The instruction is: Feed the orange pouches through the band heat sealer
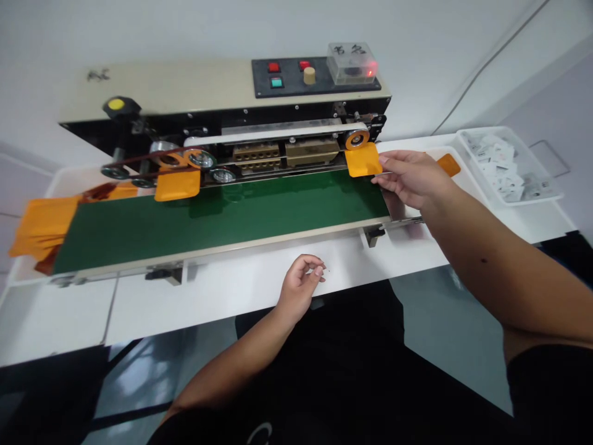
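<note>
A band sealing machine (pixel 222 93) stands on a white table (pixel 241 284), with a green conveyor belt (pixel 217 216) along its front. My right hand (pixel 410 176) pinches an orange pouch (pixel 362 161) at the belt's right end, its top edge under the machine's roller. A second orange pouch (pixel 177 184) rides further left on the belt. My left hand (pixel 301 285) hovers over the table's front edge, fingers curled into a loose pinch with nothing visible in them.
A pile of orange pouches (pixel 44 225) lies past the belt's left end. Another orange pouch (pixel 448 164) sits behind my right hand. A clear tray (pixel 553 191) with several small white packets stands at the right. The control panel (pixel 296 77) has red and green buttons.
</note>
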Action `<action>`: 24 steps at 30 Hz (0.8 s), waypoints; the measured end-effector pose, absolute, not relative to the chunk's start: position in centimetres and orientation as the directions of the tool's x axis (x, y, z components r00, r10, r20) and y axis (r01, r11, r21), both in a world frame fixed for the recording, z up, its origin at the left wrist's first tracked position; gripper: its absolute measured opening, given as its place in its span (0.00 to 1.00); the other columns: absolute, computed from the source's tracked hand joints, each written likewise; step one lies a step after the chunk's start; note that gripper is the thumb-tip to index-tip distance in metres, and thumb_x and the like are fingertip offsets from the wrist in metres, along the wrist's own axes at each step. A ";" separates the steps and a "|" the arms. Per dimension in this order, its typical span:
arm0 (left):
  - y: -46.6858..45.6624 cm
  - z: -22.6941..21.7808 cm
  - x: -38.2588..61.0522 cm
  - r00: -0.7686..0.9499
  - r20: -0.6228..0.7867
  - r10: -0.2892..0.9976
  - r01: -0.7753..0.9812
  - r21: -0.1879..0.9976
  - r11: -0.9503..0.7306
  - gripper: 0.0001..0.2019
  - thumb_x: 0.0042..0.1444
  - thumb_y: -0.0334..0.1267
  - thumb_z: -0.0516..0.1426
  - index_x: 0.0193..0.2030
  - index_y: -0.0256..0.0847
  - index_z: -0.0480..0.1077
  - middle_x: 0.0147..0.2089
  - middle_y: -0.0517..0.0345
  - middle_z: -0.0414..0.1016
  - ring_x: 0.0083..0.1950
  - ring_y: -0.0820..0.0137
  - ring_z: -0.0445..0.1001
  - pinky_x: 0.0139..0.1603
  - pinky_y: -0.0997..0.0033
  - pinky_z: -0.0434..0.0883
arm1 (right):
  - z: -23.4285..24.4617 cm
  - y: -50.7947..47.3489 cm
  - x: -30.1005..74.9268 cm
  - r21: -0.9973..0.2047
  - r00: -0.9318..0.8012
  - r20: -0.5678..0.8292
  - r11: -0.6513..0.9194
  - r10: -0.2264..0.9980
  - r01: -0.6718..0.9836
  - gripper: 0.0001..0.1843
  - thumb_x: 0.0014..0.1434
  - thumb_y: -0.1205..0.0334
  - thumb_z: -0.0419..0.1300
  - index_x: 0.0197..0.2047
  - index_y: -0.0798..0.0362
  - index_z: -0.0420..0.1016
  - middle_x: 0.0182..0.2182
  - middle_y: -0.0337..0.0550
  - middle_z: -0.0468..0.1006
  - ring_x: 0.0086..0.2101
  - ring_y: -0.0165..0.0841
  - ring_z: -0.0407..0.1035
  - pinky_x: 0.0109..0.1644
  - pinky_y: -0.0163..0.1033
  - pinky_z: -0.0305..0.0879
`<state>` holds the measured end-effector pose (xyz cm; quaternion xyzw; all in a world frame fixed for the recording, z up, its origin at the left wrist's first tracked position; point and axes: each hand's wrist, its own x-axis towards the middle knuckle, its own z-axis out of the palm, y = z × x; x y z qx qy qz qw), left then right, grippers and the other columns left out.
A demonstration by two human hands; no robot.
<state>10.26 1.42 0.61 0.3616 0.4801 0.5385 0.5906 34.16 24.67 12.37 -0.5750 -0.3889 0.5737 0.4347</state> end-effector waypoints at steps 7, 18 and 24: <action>1.1 0.2 9.9 -0.049 -0.178 0.983 -0.254 0.954 0.160 0.19 0.64 0.57 0.69 0.45 0.41 0.77 0.44 0.54 0.78 0.42 0.67 0.76 0.46 0.66 0.80 | 12.9 22.2 38.3 -0.986 0.206 -0.154 -0.163 0.966 0.026 0.04 0.69 0.71 0.68 0.43 0.53 0.83 0.40 0.46 0.86 0.31 0.29 0.82 0.27 0.27 0.74; 0.6 0.1 9.9 0.043 -0.090 0.995 -0.091 0.991 0.094 0.20 0.67 0.58 0.65 0.43 0.41 0.78 0.41 0.52 0.78 0.41 0.65 0.76 0.46 0.65 0.75 | 9.1 18.8 52.0 -0.948 0.599 0.057 -0.146 0.799 0.284 0.06 0.62 0.73 0.67 0.37 0.52 0.81 0.35 0.47 0.83 0.29 0.31 0.78 0.32 0.37 0.68; 0.1 -0.6 10.5 0.081 -0.054 0.995 -0.013 0.998 0.055 0.18 0.69 0.55 0.64 0.43 0.41 0.78 0.39 0.53 0.78 0.41 0.65 0.76 0.46 0.65 0.75 | 6.9 19.4 57.4 -0.716 0.503 -0.078 -0.399 0.861 0.573 0.06 0.63 0.70 0.70 0.41 0.50 0.83 0.34 0.44 0.81 0.31 0.33 0.70 0.40 0.44 0.65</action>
